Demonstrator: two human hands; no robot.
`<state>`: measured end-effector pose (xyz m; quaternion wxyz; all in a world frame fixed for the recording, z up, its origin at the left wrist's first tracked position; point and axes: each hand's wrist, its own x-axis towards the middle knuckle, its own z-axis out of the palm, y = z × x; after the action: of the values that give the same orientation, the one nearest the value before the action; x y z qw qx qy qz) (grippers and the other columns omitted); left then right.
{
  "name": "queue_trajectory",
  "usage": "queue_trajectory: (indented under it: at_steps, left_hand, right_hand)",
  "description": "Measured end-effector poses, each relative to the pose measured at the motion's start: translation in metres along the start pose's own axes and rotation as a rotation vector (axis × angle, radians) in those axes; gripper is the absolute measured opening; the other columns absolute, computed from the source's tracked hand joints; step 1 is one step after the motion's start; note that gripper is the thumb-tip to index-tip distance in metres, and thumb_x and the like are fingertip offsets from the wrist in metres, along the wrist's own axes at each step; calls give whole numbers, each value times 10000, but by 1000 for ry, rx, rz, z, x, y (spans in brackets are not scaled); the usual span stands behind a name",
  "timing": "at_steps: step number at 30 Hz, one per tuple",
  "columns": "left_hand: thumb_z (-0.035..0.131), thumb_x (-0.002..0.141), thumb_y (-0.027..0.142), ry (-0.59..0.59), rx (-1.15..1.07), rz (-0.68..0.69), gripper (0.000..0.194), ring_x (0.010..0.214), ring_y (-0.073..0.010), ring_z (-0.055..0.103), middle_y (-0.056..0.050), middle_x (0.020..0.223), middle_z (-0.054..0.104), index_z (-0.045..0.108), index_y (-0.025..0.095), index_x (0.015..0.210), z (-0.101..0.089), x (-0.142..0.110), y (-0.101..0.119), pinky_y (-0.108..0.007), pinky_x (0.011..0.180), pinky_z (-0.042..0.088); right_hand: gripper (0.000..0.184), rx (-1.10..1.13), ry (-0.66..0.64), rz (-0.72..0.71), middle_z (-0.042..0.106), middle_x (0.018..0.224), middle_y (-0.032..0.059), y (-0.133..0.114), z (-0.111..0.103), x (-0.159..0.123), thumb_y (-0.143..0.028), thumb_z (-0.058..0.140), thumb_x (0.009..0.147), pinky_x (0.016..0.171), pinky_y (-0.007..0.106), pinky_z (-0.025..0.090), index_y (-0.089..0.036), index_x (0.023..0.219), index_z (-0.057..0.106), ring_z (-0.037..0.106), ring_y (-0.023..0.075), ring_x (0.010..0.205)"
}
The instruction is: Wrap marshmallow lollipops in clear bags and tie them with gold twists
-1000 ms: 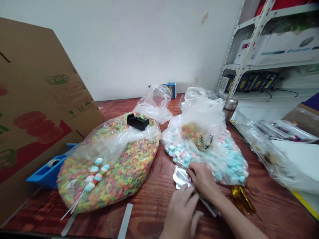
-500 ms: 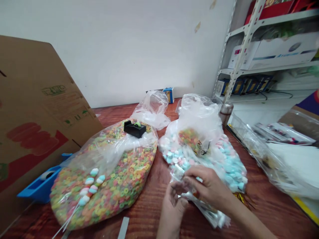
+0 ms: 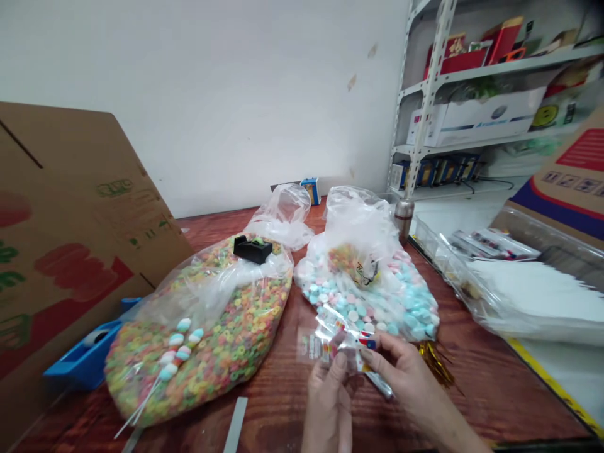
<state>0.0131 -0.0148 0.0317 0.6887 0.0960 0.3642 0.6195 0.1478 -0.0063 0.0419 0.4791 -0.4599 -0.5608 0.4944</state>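
Between my two hands is a clear printed plastic bag, spread out flat over the table's front. My left hand pinches its lower edge, thumb on top. My right hand grips its right side near a red and blue print. Just beyond lies a big clear sack of pink, white and blue marshmallows, with a small printed bag of colored rings on it. To the left rests a large sack of colored cereal rings, with marshmallow skewers on top.
A black tape dispenser sits on the cereal sack; a blue tape dispenser stands by the cardboard box. Gold twist ties lie right of my right hand. A metal flask and a clear plastic tray are at the right.
The crumpled clear plastic in my hands is now spread flat, its print showing. My left hand has turned thumb-up. The view has shifted right and up.
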Motion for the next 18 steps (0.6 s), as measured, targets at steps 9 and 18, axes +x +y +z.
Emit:
queue_trajectory:
  at_steps: [9,18]
  left_hand:
    - [838,586,207,82,-95,65,280,472,-55,496,58,569,543,584,166,698,-11,-5,-8,-172,490,444]
    - [838,592,240,-11,-143,-53,260,524,-70,526,33,604,572,622,168,717,-12,-2,-12,-181,522,481]
  right_hand:
    - [506,-202,92,-13,499,591,-13,-6,8,-23,-517,315,951,549,251,359,-189,640,541,476,157,586]
    - [218,-187,200,-358,607,969,19,-21,1,-46,-400,429,937,819,283,440,-273,998,595,571,205,936]
